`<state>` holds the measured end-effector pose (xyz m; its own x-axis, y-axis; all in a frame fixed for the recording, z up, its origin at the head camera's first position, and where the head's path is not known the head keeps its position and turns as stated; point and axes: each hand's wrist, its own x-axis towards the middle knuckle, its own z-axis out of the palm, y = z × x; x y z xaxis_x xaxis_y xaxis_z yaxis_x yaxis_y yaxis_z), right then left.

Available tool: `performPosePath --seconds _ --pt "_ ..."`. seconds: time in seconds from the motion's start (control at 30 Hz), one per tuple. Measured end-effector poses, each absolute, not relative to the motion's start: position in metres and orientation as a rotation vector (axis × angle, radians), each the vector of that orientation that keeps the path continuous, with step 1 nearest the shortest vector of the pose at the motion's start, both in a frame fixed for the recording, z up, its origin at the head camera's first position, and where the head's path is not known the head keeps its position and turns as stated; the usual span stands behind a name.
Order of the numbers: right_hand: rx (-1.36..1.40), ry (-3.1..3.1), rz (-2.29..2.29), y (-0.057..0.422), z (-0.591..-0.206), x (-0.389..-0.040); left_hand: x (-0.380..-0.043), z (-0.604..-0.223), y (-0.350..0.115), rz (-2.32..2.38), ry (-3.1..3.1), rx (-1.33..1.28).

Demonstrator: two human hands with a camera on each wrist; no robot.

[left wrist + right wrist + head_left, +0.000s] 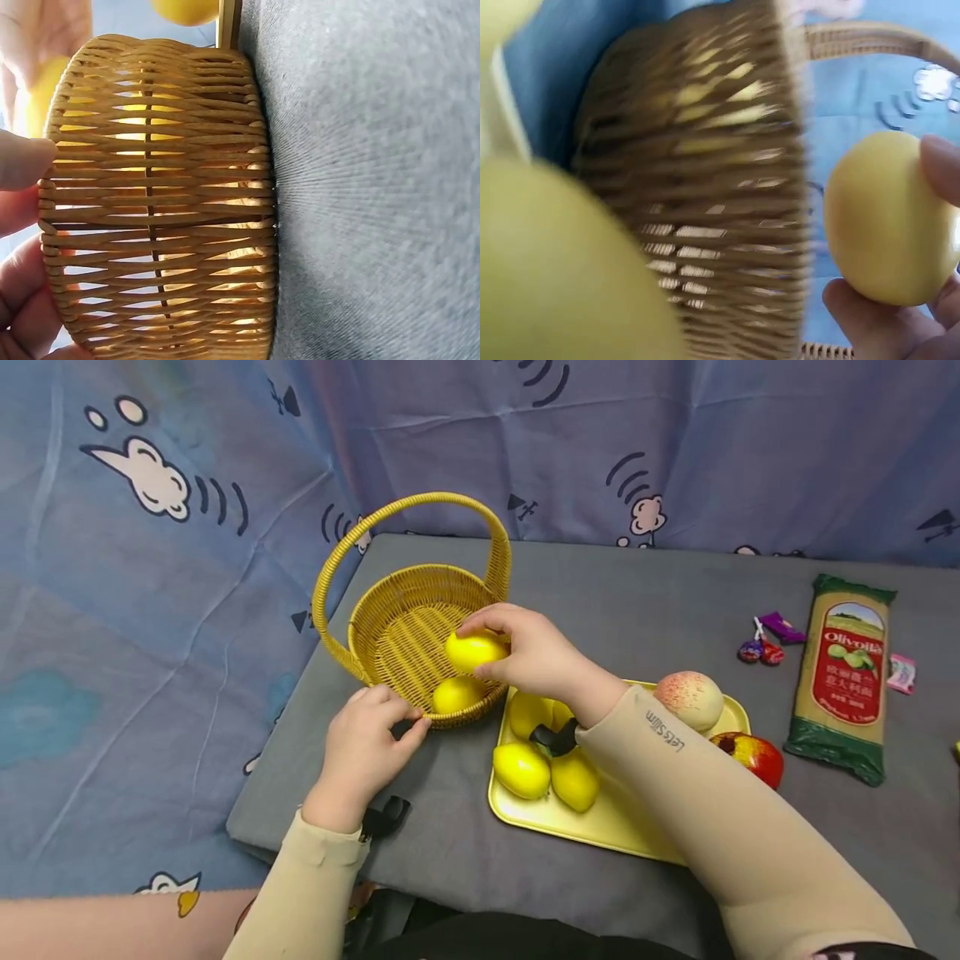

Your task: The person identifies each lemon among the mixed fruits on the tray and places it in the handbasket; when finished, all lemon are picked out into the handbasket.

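Pinches a lemon [474,653] between thumb and curled fingers of the right hand [536,649], above the three o'clock side of a yellow wicker basket [420,578] and, as seen from the right wrist, apart from its rim. Grips that rim at seven o'clock with the thumb and bent fingers of the left hand [366,743]. Shows a second lemon [454,696] lying inside the basket, at five o'clock. Carries the handle [438,498] up in an arch toward twelve o'clock.

Wears beige sleeves [675,781] on both forearms, the right one reaching across a yellow tray [525,814] at the basket's four o'clock. Has more lemons [521,771] grouped at the tray's nine o'clock end, some partly hidden by the right arm, with a peach [688,700] toward two o'clock and a red-and-yellow fruit [757,758] at the three o'clock edge.

Shows, farther off at the basket's three o'clock, a green-ended packet [846,681]. Has lollipops [771,652] and a purple wrapper [782,627] near the packet's ten o'clock, and a pink wrapper [902,673] just beside, at three. Spreads beneath everything as a grey cloth [637,610]; hangs at twelve o'clock as a patterned blue curtain [570,452].
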<state>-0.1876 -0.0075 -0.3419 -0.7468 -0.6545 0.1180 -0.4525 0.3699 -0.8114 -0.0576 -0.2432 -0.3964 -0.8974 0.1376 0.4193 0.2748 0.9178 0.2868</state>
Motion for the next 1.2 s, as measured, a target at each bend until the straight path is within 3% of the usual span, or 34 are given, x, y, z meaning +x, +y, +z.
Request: performPosePath --seconds 0.23,0.93,1.2 --pt "-1.136 2.568 -0.972 -0.014 -0.348 -0.19 -0.059 -0.398 -0.238 -0.476 -2.684 -0.328" --pt "-1.189 2.542 -0.54 -0.039 -0.362 -0.21 -0.058 -0.398 -0.243 -0.476 -2.649 -0.342" --pt "-1.149 2.417 -0.672 -0.039 -0.362 -0.209 -0.059 -0.399 -0.245 -0.476 -2.643 -0.331"
